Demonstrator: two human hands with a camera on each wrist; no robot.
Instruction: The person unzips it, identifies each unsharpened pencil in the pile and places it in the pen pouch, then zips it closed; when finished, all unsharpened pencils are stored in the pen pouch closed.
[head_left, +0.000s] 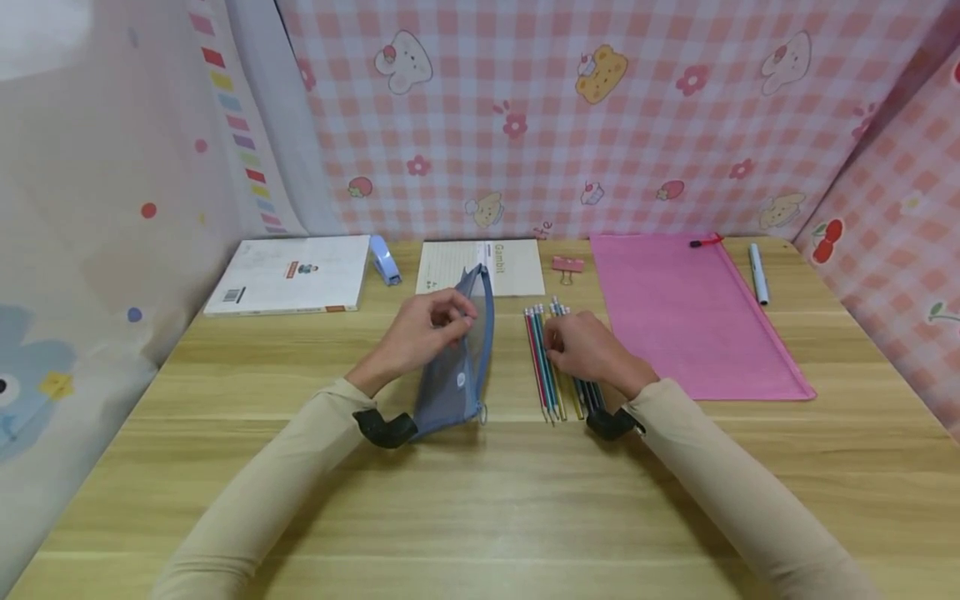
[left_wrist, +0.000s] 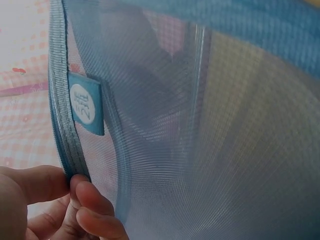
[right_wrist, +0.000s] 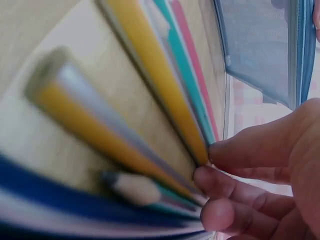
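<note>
A blue mesh zipper pouch [head_left: 447, 387] stands on its side on the wooden table, its mouth gaping toward the right. My left hand [head_left: 422, 331] pinches the zipper edge of this pouch between thumb and fingers; in the left wrist view a small blue label [left_wrist: 86, 104] sits on the mesh above the fingertips. Right of the pouch lie several pencils [head_left: 538, 354] in a loose row. Over them is my right hand [head_left: 588, 346], thumb and forefinger pinching a yellow pencil [right_wrist: 162, 75] in the right wrist view. Part of the row is hidden under that hand.
Along the back are a white book [head_left: 300, 275], a light-blue stapler [head_left: 385, 260], a notepad [head_left: 517, 271] and a pink binder clip [head_left: 567, 265]. A pink zipper folder [head_left: 682, 325] lies at right, beside a light-blue pen [head_left: 759, 273]. Patterned cloth walls enclose the table.
</note>
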